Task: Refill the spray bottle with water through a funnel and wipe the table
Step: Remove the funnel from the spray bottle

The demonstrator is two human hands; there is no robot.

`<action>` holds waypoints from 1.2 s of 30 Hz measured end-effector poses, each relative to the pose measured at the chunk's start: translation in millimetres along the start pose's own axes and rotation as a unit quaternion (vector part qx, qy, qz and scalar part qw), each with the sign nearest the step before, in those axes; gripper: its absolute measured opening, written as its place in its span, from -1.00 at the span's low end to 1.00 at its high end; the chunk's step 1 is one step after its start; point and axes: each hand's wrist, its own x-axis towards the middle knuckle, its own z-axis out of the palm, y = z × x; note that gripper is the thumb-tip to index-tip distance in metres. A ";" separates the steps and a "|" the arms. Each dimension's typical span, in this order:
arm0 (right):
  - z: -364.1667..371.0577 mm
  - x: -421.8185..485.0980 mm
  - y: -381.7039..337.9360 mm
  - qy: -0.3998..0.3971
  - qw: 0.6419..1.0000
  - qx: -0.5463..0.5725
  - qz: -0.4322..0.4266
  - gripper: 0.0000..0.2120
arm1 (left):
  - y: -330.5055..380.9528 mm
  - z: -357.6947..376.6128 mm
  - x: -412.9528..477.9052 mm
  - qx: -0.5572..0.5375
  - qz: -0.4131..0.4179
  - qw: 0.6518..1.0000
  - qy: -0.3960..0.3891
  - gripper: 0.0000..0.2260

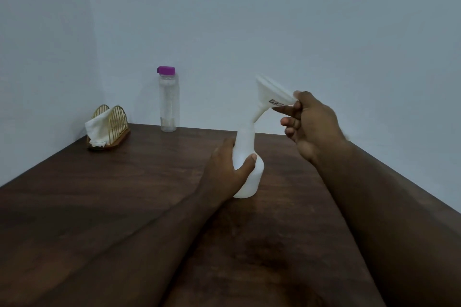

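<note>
A white spray bottle body (245,142) stands upright on the dark wooden table (124,194), with no spray head on it. My left hand (228,169) grips its lower part from the left. A white funnel (270,95) is tilted, its spout at the bottle's neck and its wide mouth facing up and left. My right hand (308,122) pinches the funnel's rim between thumb and fingers. A clear water bottle (169,102) with a purple cap stands at the table's far edge by the wall, with only a little water in it.
A gold wire holder (109,122) with a white cloth (97,129) in it sits at the far left corner of the table. Grey walls close off the back and the left side.
</note>
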 end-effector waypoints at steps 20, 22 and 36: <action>-2.2 3.3 22.0 0.012 0.994 0.063 0.085 -0.71 | -1.7 -2.2 2.0 -0.001 -0.006 0.999 -0.036 -0.56; -1.0 3.9 18.7 0.004 0.992 0.096 0.078 -0.72 | -1.4 -2.3 1.3 -0.006 -0.006 0.999 -0.036 -0.59; -4.6 5.6 15.8 -0.016 0.999 0.023 0.031 -0.71 | -2.3 -2.2 1.1 -0.001 -0.010 0.999 -0.035 -0.46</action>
